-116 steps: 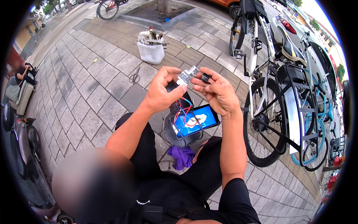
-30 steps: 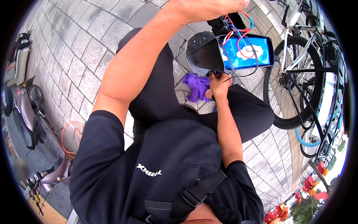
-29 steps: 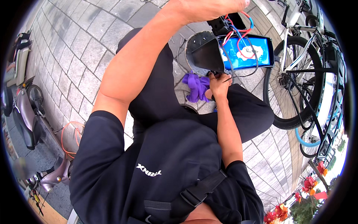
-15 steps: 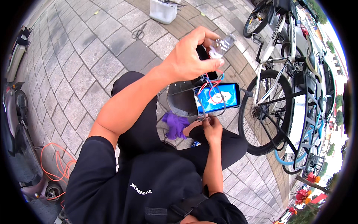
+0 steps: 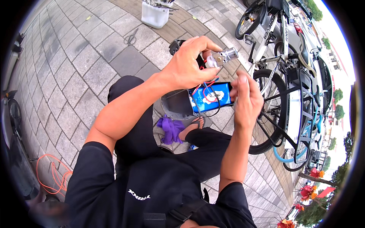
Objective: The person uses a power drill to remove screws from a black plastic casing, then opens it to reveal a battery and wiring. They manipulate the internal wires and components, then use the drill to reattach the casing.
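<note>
My left hand (image 5: 186,62) is closed around a small silver metal part (image 5: 225,57) with a cylindrical end and a white plastic piece. Red, blue and black wires (image 5: 208,85) hang below that hand. They run over a blue shrink-wrapped battery pack (image 5: 213,103), which lies in an open black case (image 5: 176,103). To the right of the battery, my right hand (image 5: 247,100) is raised with its fingers curled and their tips close together. Whether it pinches something small, I cannot make out. Part of the case is hidden behind my left hand.
A purple cloth (image 5: 170,129) lies by my foot. Scissors (image 5: 130,39) rest on the paving, near a white tub of tools (image 5: 155,15). A bicycle (image 5: 272,95) stands close on the right. An orange cord (image 5: 55,176) is at the lower left.
My right hand has come up from the case's near edge to beside the metal part. In my left hand the metal part has turned, showing its cylindrical end. The view has shifted slightly.
</note>
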`<state>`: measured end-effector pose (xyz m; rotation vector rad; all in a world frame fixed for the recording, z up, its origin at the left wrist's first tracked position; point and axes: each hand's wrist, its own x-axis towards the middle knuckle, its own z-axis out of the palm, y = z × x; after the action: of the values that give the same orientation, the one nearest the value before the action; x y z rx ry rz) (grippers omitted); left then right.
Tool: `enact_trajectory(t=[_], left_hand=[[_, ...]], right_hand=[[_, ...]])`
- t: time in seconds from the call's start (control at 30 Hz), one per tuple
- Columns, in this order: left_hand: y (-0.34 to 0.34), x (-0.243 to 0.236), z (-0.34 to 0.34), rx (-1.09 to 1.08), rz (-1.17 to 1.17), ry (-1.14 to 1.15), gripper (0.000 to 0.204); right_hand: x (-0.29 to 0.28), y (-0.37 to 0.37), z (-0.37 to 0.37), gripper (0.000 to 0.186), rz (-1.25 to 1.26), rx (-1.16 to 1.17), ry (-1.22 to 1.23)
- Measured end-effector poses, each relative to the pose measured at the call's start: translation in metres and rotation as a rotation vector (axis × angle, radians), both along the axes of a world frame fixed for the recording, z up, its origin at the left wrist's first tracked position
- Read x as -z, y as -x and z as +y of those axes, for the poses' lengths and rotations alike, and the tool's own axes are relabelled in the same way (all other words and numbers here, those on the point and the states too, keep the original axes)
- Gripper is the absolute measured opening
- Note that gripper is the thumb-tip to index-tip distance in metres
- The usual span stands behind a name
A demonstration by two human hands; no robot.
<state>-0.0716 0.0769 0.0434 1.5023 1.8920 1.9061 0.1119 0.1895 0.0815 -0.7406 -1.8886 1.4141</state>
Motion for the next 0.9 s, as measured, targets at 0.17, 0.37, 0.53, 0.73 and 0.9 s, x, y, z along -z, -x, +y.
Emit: enact_trajectory(t=[0.17,0.37,0.53,0.73,0.9], left_hand=[[0.002,-0.002,-0.005,0.014,0.023,0.008,0.042],[0.008,0.006,-0.003,-0.044,0.133,-0.057,0.043],[0.005,0.006,-0.001,-0.041,0.091,-0.025,0.038],[0.004,0.004,0.001,-0.041,0.083,-0.017,0.037],[0.003,0.003,0.002,-0.026,0.083,0.006,0.039]], right_hand=[[0.012,0.036,0.024,0.039,0.109,-0.203,0.123],[0.024,0.049,0.023,0.036,0.232,-0.258,0.17],[0.033,0.05,0.026,0.035,0.278,-0.253,0.204],[0.036,0.052,0.026,0.038,0.307,-0.234,0.267],[0.04,0.05,0.028,0.04,0.325,-0.239,0.28]])
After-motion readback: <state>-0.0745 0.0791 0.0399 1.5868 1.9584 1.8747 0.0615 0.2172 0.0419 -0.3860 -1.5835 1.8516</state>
